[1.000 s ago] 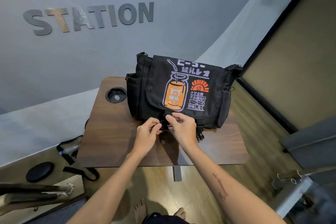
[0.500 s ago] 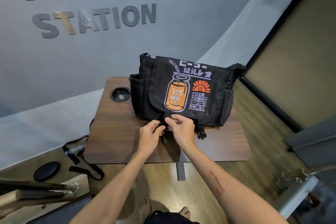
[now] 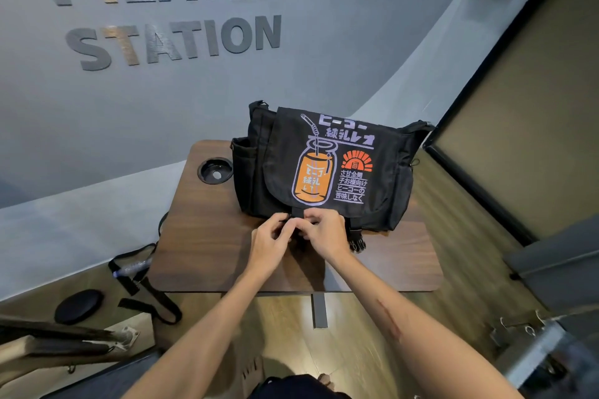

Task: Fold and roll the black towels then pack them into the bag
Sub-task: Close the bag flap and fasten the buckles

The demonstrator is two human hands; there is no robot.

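A black messenger bag with an orange bottle print stands on the wooden table, its flap closed over the front. My left hand and my right hand meet at the flap's lower edge. Both pinch the black buckle strap on the left side of the flap. A second buckle hangs loose at the flap's right side. No black towel shows; the bag's inside is hidden by the flap.
A round cup-holder hole sits in the table's far left corner. On the floor at left lie black straps and a dark round pad. Wooden equipment fills the lower left; a metal frame stands at lower right.
Both hands have stayed on the left buckle strap, fingers shifting slightly closer together. The view has drifted a little, so bag and table sit lower in frame.
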